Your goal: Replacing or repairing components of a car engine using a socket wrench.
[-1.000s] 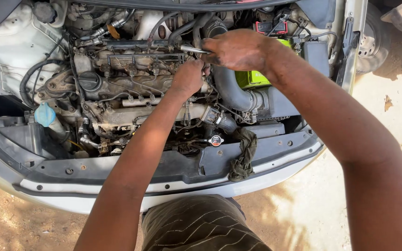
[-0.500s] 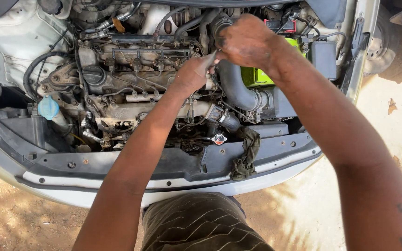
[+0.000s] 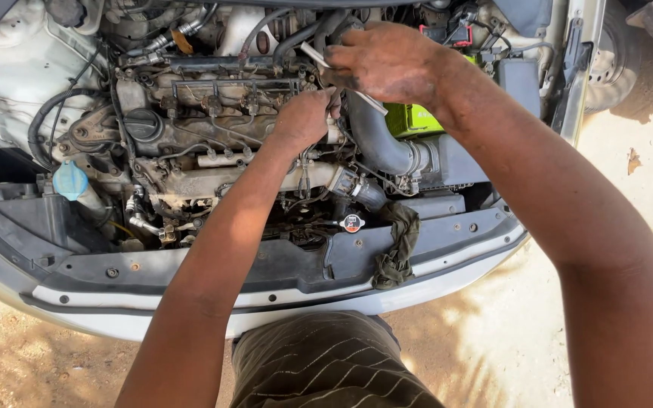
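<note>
Outdoors on dirt ground [image 3: 493, 340], open car engine bay [image 3: 213, 136]

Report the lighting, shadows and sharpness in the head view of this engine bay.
Head view: hard sunlight on the white bumper, the dirt ground and both forearms; deep shade low in the engine bay. The left hand and the right hand, holding a metal tool, look sharp, with no clear motion blur; frame edges bend slightly.

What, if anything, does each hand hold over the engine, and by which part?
The right hand grips a slim metal tool around its middle, both ends protruding. The left hand is closed against the engine; what it holds cannot be told.
</note>
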